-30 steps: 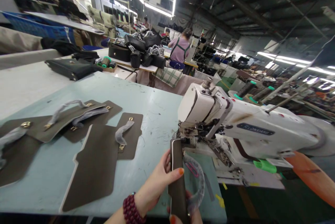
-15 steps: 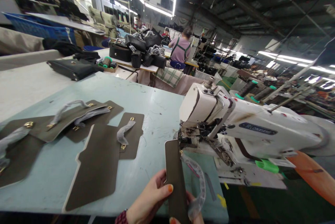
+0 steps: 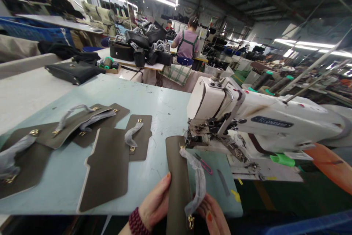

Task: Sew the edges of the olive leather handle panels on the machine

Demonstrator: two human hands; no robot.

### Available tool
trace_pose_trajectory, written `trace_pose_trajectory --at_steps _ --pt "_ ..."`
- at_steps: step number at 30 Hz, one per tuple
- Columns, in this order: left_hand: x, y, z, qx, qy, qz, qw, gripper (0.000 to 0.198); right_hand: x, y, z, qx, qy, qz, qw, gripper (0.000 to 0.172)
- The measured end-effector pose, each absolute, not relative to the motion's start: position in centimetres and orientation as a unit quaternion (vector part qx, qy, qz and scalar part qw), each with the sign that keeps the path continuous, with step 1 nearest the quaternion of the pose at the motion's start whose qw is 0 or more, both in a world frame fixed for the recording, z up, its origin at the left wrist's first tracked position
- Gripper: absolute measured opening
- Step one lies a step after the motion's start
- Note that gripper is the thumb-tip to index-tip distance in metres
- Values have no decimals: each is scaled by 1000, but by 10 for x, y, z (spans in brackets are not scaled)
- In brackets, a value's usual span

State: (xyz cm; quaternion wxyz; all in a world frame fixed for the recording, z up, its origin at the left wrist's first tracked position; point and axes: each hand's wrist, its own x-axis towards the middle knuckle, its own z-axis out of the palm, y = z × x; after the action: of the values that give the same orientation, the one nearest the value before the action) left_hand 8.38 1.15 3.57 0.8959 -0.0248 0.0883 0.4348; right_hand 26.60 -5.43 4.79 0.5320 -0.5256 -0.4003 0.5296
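Both my hands grip one olive-brown leather panel (image 3: 178,176) standing on edge at the front of the pale blue table (image 3: 154,106). My left hand (image 3: 155,205) clasps its left side, thumb on the face. My right hand (image 3: 213,216) holds the right side from below. A plastic-wrapped handle (image 3: 195,178) with a gold ring hangs down the panel's face. The panel's top end sits just left of the needle area of the white sewing machine (image 3: 247,121).
Several more olive leather panels (image 3: 107,165) with wrapped handles lie across the table to the left. A pink-handled snipper (image 3: 205,165) lies by the machine. A black bag (image 3: 73,72) and thread spools (image 3: 107,62) sit further back. A person (image 3: 187,46) works at a far bench.
The panel has turned from edge-on to face-on and dropped lower and slightly left. My left hand slid down toward the frame's bottom; my right hand shows more.
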Motion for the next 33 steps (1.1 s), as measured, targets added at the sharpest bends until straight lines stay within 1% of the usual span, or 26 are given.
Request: trace_pose_trajectory --at_steps 5,11,13,15,17,19,20,23,25,27,30,33 --pt "83 12 41 -37 105 438 892 34 256 -56 54 -514 -393 528 550 48" --pt "81 10 39 -17 155 435 887 37 260 -56 59 -553 -368 517 540 45" --pt "82 10 40 -4 166 444 881 36 260 -57 61 -558 -365 514 539 45" --pt "85 9 46 27 174 462 869 34 258 -59 61 -556 -372 511 539 49" --pt "91 6 56 77 186 484 852 34 254 -60 59 -552 -390 507 535 57" --pt "98 3 66 131 212 499 830 36 249 -59 54 -569 -417 491 511 67" --pt "101 1 71 156 230 505 817 37 247 -58 52 -587 -428 477 494 69" --pt "107 2 81 223 289 512 777 40 248 -50 46 -626 -455 446 449 64" --pt "107 9 87 256 313 509 760 42 253 -45 42 -607 -480 468 427 62" --pt "105 21 93 276 315 504 756 45 261 -40 38 -574 -500 506 405 67" --pt "101 39 106 294 294 509 754 54 269 -35 32 -552 -491 532 413 80" --pt "100 48 115 296 278 520 751 71 272 -31 30 -547 -473 542 428 86"
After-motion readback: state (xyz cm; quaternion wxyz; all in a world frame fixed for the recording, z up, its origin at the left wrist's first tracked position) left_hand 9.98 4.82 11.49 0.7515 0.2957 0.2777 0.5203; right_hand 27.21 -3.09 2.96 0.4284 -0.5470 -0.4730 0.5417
